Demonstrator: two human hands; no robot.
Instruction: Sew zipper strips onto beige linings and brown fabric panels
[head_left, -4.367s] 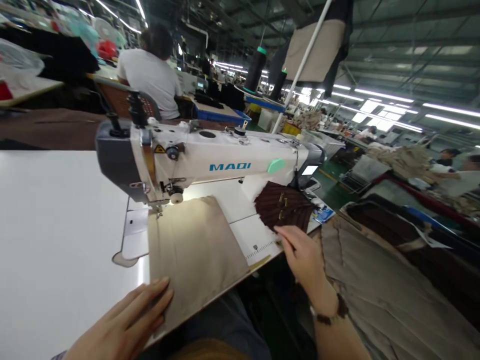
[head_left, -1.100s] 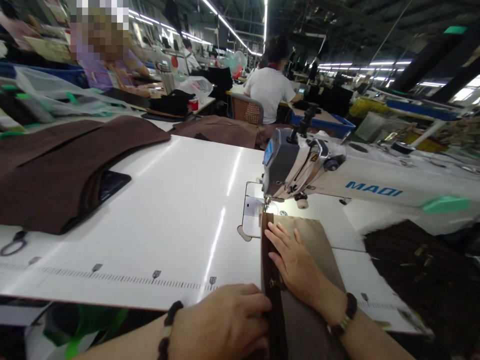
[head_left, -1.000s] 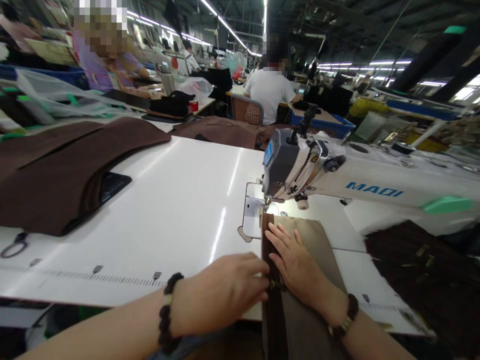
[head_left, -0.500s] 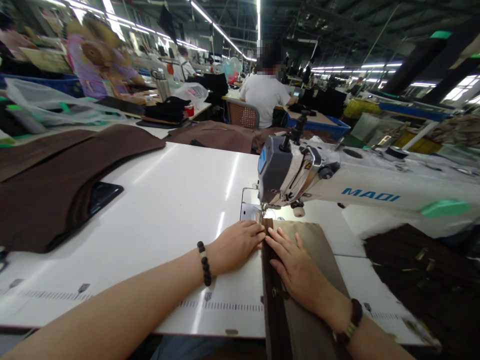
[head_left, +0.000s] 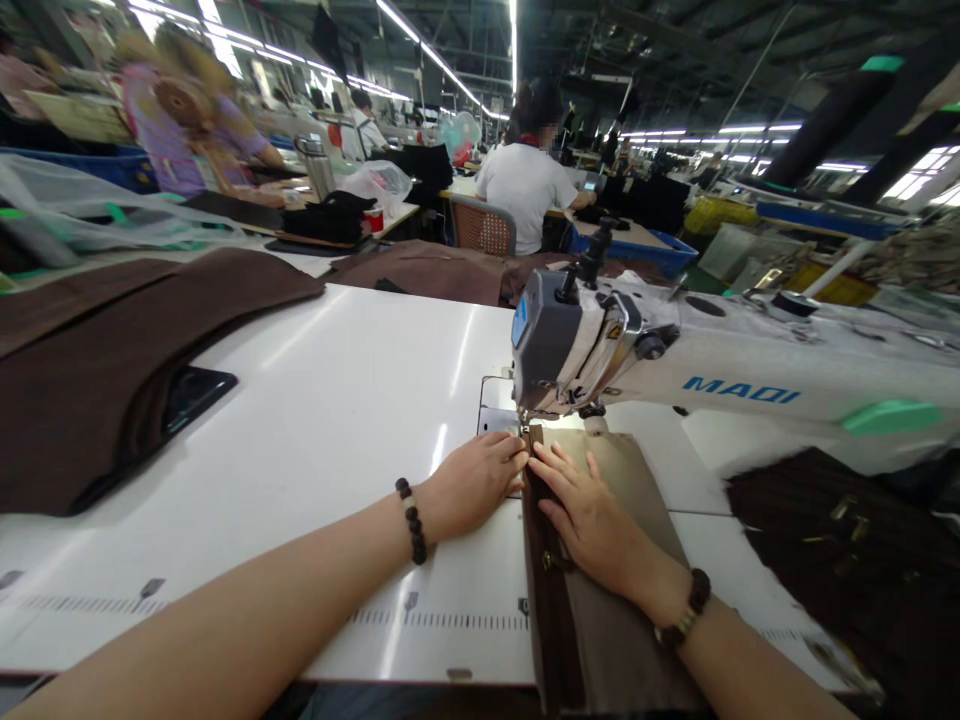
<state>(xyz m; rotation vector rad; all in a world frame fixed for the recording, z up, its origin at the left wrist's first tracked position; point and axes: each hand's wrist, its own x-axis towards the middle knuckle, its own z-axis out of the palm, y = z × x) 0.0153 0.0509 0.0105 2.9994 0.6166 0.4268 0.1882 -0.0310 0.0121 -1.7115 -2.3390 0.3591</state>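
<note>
Brown-trimmed beige fabric panel (head_left: 607,600) lies flat on the white counter (head_left: 315,400), its far end under the presser foot (head_left: 529,415) of a MAQI sewing machine (head_left: 660,360). Dark brown strip (head_left: 551,630) runs down its left edge, with a small brass fitting (head_left: 553,562) on it. Left hand (head_left: 472,485): fingers loosely together, tips against the strip near the foot, no clear grip. Right hand (head_left: 592,520): fingers spread, pressed flat on the beige cloth. Wooden bead bracelet (head_left: 410,520) on the left wrist.

Head view, right: heap of dark ribbed cloth (head_left: 832,570) with brass pieces. Left: soft brown fabric pieces (head_left: 97,380) over a black phone (head_left: 199,400). Beyond: blue crate (head_left: 637,258) with dark cloth in it, steel flask (head_left: 315,165), red cup (head_left: 373,220), co-worker in white T-shirt (head_left: 525,190).
</note>
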